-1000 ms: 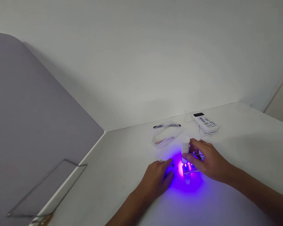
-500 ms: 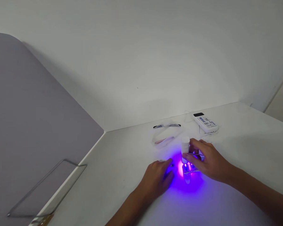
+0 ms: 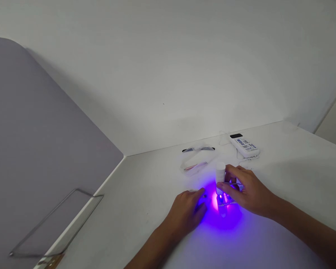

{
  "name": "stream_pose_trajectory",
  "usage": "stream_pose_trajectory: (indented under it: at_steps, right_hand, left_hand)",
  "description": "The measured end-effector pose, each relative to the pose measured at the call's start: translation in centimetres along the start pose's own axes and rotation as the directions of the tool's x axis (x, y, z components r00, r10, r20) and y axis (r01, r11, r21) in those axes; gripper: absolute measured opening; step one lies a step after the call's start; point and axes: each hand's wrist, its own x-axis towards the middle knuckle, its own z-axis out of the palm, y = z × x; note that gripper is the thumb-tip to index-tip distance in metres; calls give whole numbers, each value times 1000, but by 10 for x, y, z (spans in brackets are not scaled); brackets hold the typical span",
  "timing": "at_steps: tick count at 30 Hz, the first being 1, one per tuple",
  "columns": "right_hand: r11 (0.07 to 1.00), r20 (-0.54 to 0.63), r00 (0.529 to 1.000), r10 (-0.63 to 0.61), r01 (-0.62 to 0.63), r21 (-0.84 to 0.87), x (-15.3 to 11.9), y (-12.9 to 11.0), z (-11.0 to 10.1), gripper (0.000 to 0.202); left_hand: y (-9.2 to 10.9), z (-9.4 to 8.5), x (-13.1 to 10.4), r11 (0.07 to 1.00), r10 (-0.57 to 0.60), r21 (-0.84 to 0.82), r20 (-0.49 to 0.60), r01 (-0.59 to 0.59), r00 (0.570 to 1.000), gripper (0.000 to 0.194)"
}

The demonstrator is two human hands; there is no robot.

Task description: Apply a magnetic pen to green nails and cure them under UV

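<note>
My right hand (image 3: 249, 190) grips a small white UV lamp (image 3: 220, 173) with thumb and fingers, holding it upright just above the table. Violet light shines from its lower end. Beneath it lies a small glare-covered piece with a pale, uneven edge (image 3: 226, 204); its kind cannot be made out. To the left, my left hand (image 3: 186, 211) rests on the white table (image 3: 123, 224), thumb and forefinger apart at the edge of the violet glow. A tiny dark spot shows by the forefinger tip. The other fingers of that hand are curled and partly hidden.
Behind the hands lies a clear plastic bag (image 3: 194, 160) with a thin pinkish stick (image 3: 190, 167) on or in it. A white power bank (image 3: 245, 145) with a thin cable sits near the wall. A bent metal wire frame (image 3: 85, 220) crosses the table's left edge.
Both hands and the lamp stay almost where they were. Only a slight shift of the camera shows.
</note>
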Motion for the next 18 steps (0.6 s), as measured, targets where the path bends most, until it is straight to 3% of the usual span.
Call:
stream_pose_trajectory:
  at_steps: [18]
  right_hand:
    - [1000, 19, 1000, 1, -1, 13, 0, 0, 0, 20]
  left_hand:
    - [-1, 1, 0, 1000, 9, 0, -17, -9, 1000, 14]
